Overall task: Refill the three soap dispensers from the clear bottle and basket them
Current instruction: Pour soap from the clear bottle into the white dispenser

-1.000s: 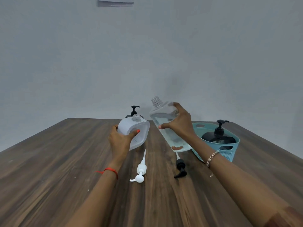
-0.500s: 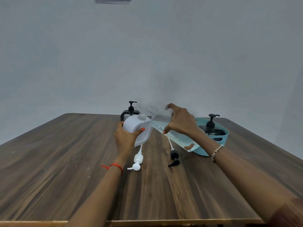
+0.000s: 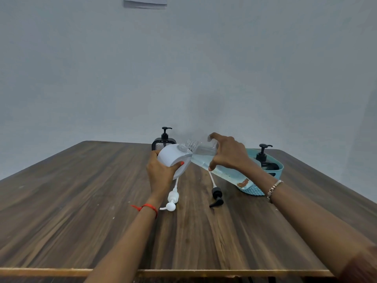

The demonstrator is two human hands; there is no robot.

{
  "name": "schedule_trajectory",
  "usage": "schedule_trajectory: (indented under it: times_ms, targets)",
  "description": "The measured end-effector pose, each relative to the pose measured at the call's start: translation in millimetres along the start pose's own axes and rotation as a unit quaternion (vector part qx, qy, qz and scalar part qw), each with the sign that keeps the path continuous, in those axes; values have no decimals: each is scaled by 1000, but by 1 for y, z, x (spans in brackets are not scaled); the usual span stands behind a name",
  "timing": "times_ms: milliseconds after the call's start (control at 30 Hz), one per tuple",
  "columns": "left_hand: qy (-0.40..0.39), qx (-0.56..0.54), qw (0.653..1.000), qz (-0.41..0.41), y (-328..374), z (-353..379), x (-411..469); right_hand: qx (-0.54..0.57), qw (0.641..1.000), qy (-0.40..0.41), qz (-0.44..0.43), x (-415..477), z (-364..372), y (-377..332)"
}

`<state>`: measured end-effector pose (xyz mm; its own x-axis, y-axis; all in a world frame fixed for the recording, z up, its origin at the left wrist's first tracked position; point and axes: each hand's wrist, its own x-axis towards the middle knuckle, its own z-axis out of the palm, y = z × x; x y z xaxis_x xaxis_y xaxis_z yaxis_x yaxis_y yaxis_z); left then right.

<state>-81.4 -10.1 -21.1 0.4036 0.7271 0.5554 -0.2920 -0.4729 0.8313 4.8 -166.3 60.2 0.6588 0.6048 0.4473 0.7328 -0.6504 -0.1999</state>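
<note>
My left hand [image 3: 161, 172] grips the white soap dispenser [image 3: 172, 155], tilted, its open neck facing right. My right hand [image 3: 228, 153] holds the clear bottle [image 3: 206, 154] tipped left, its threaded mouth right at the white dispenser's neck; liquid lies along the bottle's lower side. A black dispenser [image 3: 265, 160] stands in the teal basket [image 3: 280, 167] at the right. Another black dispenser [image 3: 163, 140] stands behind the white one, partly hidden. The white pump [image 3: 172, 198] and the black pump [image 3: 216, 196] lie loose on the wooden table [image 3: 81, 201].
The table's near edge [image 3: 163, 271] runs along the bottom of the view. A plain grey wall rises behind the far edge. The basket sits near the table's right side.
The clear bottle has tipped further left and down until its mouth meets the white dispenser's neck. The view has pulled back, showing the table's near edge.
</note>
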Motion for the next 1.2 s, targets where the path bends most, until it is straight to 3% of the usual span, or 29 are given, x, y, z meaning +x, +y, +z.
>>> schedule_trajectory:
  times_ms: [1200]
  targets:
    - [-3,1,1000,-4,-19,0,-7,-55,998,-28,-20,1,-1,0]
